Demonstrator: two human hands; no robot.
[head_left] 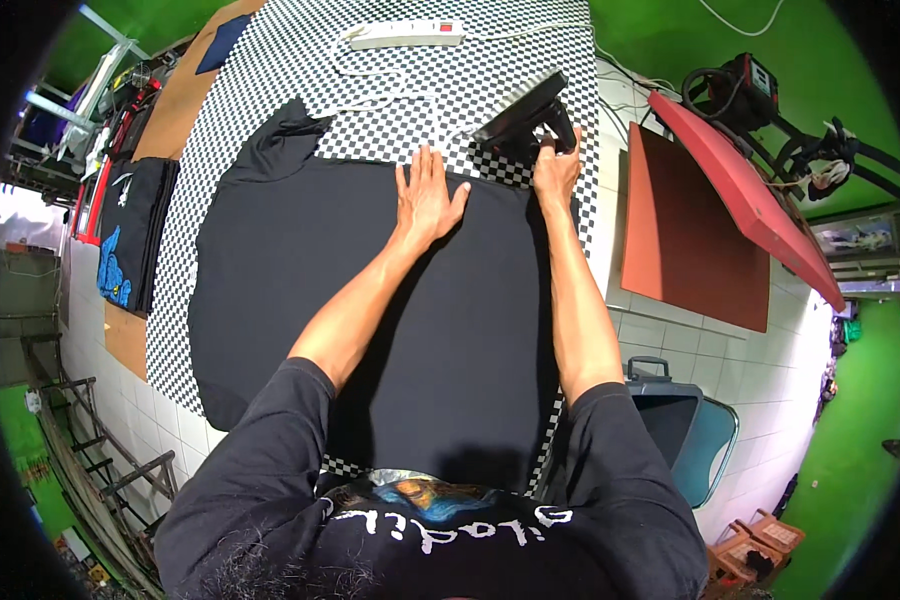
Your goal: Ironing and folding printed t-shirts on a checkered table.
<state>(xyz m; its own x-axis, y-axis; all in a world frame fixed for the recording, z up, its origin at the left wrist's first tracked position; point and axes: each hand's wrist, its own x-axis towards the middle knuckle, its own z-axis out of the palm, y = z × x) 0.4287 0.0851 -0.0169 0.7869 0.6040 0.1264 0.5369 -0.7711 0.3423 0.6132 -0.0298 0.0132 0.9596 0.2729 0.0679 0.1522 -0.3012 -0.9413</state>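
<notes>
A black T-shirt (280, 260) lies spread over a table covered with a black-and-white checked cloth (260, 75). My left hand (429, 200) rests flat on the shirt near its far edge, fingers spread. My right hand (557, 172) grips the handle of a black clothes iron (526, 115). The iron is tipped up on its heel at the shirt's far right corner, its soleplate facing away from me. A white cord runs from beside the iron across the cloth.
A white power strip (407, 35) with a red switch sits at the table's far end. Folded black shirts (135, 235) are stacked at the left edge. To the right stands a heat press with a red upper plate (740, 200). A grey bin (665, 420) is at the lower right.
</notes>
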